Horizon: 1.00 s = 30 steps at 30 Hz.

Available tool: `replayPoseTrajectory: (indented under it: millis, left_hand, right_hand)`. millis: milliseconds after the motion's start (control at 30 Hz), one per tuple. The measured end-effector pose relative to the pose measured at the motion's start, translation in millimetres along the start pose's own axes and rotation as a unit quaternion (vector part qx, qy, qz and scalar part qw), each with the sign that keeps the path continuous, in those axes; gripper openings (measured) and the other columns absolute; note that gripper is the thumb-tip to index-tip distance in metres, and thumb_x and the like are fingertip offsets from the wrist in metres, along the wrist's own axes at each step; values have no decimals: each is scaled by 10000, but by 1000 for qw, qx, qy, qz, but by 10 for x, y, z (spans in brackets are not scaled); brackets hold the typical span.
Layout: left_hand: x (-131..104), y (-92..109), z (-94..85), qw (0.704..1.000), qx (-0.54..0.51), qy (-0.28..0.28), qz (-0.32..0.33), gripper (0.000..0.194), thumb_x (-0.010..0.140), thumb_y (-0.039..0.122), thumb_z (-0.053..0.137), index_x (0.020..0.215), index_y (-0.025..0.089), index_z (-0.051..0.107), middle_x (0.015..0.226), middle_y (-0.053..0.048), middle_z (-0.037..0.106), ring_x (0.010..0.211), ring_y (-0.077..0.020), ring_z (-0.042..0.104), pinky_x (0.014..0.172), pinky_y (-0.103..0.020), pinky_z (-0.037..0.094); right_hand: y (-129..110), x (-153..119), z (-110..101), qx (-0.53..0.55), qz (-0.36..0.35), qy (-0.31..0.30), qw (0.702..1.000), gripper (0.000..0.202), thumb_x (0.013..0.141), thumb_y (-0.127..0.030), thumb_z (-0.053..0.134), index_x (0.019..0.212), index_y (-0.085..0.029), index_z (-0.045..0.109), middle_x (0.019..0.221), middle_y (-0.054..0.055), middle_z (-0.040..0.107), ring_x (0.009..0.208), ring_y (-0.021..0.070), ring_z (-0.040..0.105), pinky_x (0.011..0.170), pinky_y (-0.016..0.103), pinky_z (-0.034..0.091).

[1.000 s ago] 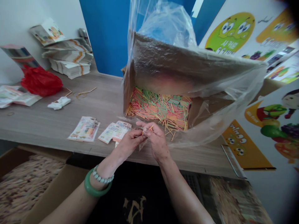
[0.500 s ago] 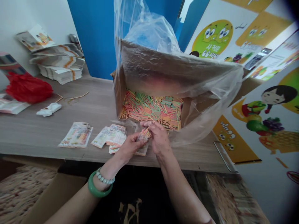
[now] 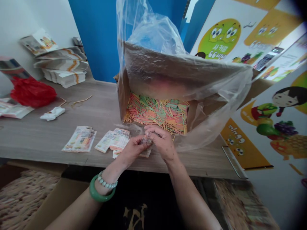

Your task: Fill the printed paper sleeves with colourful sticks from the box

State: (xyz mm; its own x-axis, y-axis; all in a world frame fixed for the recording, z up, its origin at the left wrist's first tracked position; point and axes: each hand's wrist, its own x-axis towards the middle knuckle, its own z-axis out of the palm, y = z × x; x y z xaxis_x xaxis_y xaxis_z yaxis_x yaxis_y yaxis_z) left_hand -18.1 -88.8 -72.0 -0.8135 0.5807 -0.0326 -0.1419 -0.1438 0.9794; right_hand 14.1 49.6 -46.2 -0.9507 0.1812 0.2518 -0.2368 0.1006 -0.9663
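My left hand (image 3: 134, 149) is closed round the lower part of a small clear plastic packet (image 3: 145, 139) with thin coloured sticks inside. The fingers of my right hand (image 3: 161, 140) press together at the packet's upper end and hide most of the sticks. Both hands are over the front of the table, just before a cardboard box (image 3: 123, 105) lined with clear plastic. Inside the box lies a loose heap of pink, green and yellow sticks (image 3: 155, 110). Beside my left hand lie printed packets (image 3: 112, 140), and further left is another small pile of packets (image 3: 80, 139).
A red plastic bag (image 3: 33, 92) and a crumpled white wrapper (image 3: 52, 113) lie at the left of the table (image 3: 100, 108). Behind them stand stacked printed packs (image 3: 63, 68). The clear liner (image 3: 216, 127) hangs over the box's right side. Printed cartons (image 3: 259, 127) rise at the right.
My right fingers have closed down over the packet's top, where the stick ends showed before. The left hand has stayed on the packet. The view has shifted slightly.
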Motion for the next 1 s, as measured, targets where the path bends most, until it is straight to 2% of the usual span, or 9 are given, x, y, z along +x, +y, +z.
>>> replayPoseTrajectory:
  millis: [100, 200, 300, 400, 500, 600, 633, 833, 1000]
  left_hand:
    - [-19, -32, -23, 1000, 1, -15, -23, 371, 696, 490, 793, 789, 151, 675, 691, 19, 597, 642, -119, 499, 640, -253, 373]
    - [-42, -60, -35, 999, -7, -17, -36, 370, 696, 488, 796, 819, 152, 701, 707, 15, 618, 645, -119, 511, 641, -249, 378]
    - [-65, -62, -49, 999, -22, -2, -40, 366, 701, 481, 796, 840, 153, 714, 716, 7, 634, 654, -124, 525, 655, -255, 397]
    - [-76, -31, -90, 997, -47, 45, -28, 333, 686, 446, 817, 826, 162, 714, 728, -1, 652, 667, -130, 538, 662, -259, 422]
    - [-66, 15, -145, 992, -96, 81, -10, 317, 665, 409, 837, 855, 182, 723, 811, -15, 692, 723, -139, 577, 699, -266, 465]
    - [-58, 58, -195, 988, -119, 100, 22, 287, 662, 373, 842, 843, 183, 726, 814, -7, 686, 743, -133, 584, 729, -262, 479]
    - [-65, 71, -212, 988, -111, 104, 34, 269, 670, 358, 838, 841, 181, 728, 820, -6, 683, 764, -134, 588, 747, -261, 480]
    - [-254, 123, -348, 995, -50, 83, 28, 370, 697, 257, 806, 1054, 207, 725, 1010, -33, 700, 952, -184, 619, 814, -275, 492]
    - [-467, 164, -406, 994, 24, 107, 29, 228, 846, 373, 671, 983, 204, 738, 981, -46, 674, 928, -191, 603, 752, -275, 490]
  right_hand:
    - [-15, 11, 92, 27, 17, 0, 999, 114, 769, -223, 650, 701, -266, 732, 960, 4, 737, 1003, 202, 649, 972, 387, 457]
    - [-29, 47, 120, 83, 25, 66, 994, 93, 788, -231, 647, 745, -257, 725, 917, 4, 738, 928, 188, 656, 911, 370, 480]
    - [14, 170, -44, 97, -42, 184, 977, 84, 835, -278, 620, 797, -254, 691, 874, 3, 725, 899, 188, 655, 892, 376, 492]
    - [102, 296, -335, -44, -97, 261, 960, 99, 836, -297, 605, 875, -260, 688, 940, 18, 713, 977, 208, 626, 934, 404, 472]
    - [170, 263, -400, -112, -42, 194, 974, 210, 756, -273, 675, 963, -267, 709, 999, 20, 710, 985, 219, 609, 917, 401, 470]
    - [193, 80, -135, -15, 55, -1, 998, 188, 763, -276, 680, 943, -257, 731, 929, 2, 716, 883, 194, 629, 833, 350, 483]
    - [195, 19, -22, 3, 64, -26, 998, 137, 764, -271, 683, 891, -253, 730, 873, -10, 708, 838, 182, 621, 803, 330, 476]
    - [227, -104, 296, 58, 63, 45, 995, 105, 744, -271, 712, 669, -231, 651, 687, -45, 620, 699, 152, 539, 710, 288, 419]
    - [269, -197, 471, 92, 105, 21, 990, 118, 712, -286, 738, 657, -225, 653, 662, -42, 607, 684, 155, 523, 696, 288, 403]
